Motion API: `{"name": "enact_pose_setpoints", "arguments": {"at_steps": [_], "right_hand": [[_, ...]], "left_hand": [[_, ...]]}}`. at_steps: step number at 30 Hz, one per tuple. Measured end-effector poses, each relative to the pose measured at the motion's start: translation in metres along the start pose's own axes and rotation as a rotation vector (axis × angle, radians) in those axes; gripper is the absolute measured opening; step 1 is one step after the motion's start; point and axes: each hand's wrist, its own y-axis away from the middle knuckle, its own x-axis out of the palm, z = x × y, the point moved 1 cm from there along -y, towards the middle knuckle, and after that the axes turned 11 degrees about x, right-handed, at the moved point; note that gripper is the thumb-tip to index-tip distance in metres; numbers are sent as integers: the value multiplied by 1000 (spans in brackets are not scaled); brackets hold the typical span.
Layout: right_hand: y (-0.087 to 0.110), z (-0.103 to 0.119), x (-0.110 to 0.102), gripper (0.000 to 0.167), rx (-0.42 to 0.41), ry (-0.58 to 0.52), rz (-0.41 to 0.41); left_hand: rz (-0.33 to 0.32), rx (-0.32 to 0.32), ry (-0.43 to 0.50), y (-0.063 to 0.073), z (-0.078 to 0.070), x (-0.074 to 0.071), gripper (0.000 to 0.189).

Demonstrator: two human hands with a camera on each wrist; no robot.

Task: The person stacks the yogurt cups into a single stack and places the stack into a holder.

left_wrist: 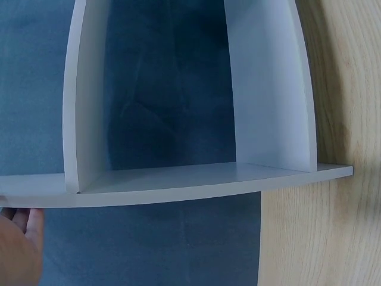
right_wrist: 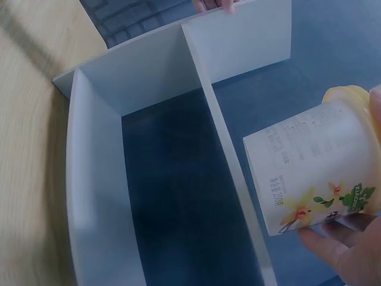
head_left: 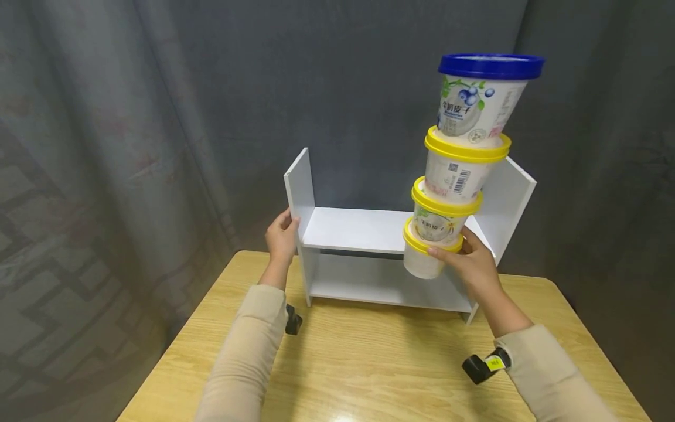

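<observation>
My right hand (head_left: 474,264) grips the lowest white tub (head_left: 422,263) of a leaning stack, its thumb at the yellow lid. In the right wrist view this tub (right_wrist: 309,167) shows printed flowers and leaves. Above it sit more yellow-lidded tubs (head_left: 454,174), and on top a wider blueberry tub (head_left: 474,108) with a blue lid. The stack is held up in front of the right part of a white two-tier shelf (head_left: 358,228). My left hand (head_left: 282,237) holds the edge of the shelf's left side panel (head_left: 299,181), also seen from outside in the left wrist view.
The shelf stands on a light wooden table (head_left: 348,363), its lower board (head_left: 385,281) just above the tabletop. A grey curtain (head_left: 358,105) hangs behind it and along both sides. Black wrist cameras (head_left: 477,369) stick out from the sleeves.
</observation>
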Motion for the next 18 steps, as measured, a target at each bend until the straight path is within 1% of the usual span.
{"name": "enact_pose_setpoints", "arguments": {"at_steps": [3,9,13,14,15,18], "right_hand": [[-1,1,0,78,12,-12,4],[2,7,-1,80,13,-49,11],[-3,-1,-2,79,-6,-61,15],[-11,-10,-4,77,-30,-101,31],[-11,-12,-4,77,-32,-102,35],[-9,-12,-5,79,-42,-101,26]], "left_hand": [[10,-7,-1,5,2,0,32],[18,-11,7,17,-8,-3,32],[32,-15,20,27,-15,-4,32],[32,-13,20,29,-16,-4,32],[32,-12,23,31,-17,-5,32],[32,10,23,36,-29,-7,32]]}}
